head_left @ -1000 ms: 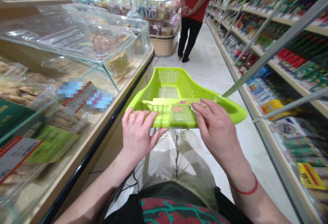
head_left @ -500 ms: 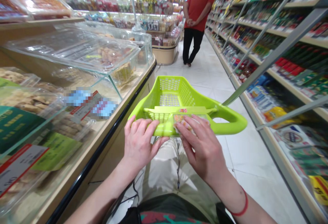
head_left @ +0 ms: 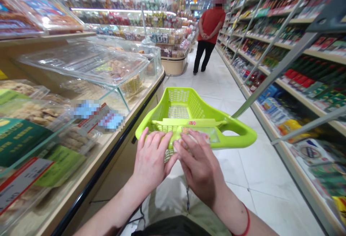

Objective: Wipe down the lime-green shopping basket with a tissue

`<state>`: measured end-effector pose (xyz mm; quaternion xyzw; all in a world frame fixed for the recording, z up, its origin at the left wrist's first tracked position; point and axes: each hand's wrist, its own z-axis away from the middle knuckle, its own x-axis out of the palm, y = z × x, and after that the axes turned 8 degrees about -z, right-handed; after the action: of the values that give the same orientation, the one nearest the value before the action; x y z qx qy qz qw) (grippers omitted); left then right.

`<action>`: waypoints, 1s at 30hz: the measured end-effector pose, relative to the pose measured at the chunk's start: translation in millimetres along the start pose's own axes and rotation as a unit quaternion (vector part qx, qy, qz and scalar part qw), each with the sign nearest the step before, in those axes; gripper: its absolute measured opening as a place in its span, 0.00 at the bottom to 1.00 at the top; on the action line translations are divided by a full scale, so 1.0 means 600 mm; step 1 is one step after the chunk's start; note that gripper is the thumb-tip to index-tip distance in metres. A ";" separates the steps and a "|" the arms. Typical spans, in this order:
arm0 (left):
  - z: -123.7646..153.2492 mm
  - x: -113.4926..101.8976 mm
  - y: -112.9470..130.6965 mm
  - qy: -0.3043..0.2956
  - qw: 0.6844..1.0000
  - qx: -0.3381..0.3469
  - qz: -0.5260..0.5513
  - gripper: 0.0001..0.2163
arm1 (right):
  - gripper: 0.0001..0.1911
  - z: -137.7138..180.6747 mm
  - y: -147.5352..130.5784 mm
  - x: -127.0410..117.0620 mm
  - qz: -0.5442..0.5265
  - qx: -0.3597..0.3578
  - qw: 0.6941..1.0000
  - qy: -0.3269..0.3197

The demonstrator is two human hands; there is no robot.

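In front of me is a bright green plastic shopping cart (head_left: 198, 107) with latticed basket walls; no goods show inside. My left hand (head_left: 151, 158) curls over the left part of the cart's handle (head_left: 236, 140), its thumb reaching toward the middle. Close beside it, my right hand (head_left: 201, 165) bends its fingers over the middle of the handle, covering part of a clear label panel (head_left: 213, 135). The undersides of both hands are hidden. A red cord (head_left: 247, 221) circles my right wrist.
Glass-topped food bins (head_left: 89, 63) line the left side, edged by a black rail (head_left: 108, 147). Stocked shelves (head_left: 305, 66) run along the right, behind slanting metal bars (head_left: 281, 70). Up the tiled aisle (head_left: 213, 84), a person in red (head_left: 212, 25) has hands clasped behind the back.
My right hand has slid left along the handle, closer to my left hand, uncovering more of the label panel. The view has tilted up slightly. The person ahead has shifted stance and appears farther off.
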<state>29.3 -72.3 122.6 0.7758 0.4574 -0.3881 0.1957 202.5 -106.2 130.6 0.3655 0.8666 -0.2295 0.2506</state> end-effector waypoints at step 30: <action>0.007 0.012 -0.034 0.050 0.998 0.020 0.015 0.17 | 0.26 0.081 0.131 -0.081 0.010 -0.007 0.998 0.069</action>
<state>11.8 -60.4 115.4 0.8046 0.4472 -0.3549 0.1631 303.8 -110.3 105.4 0.3877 0.8796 -0.1949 0.1947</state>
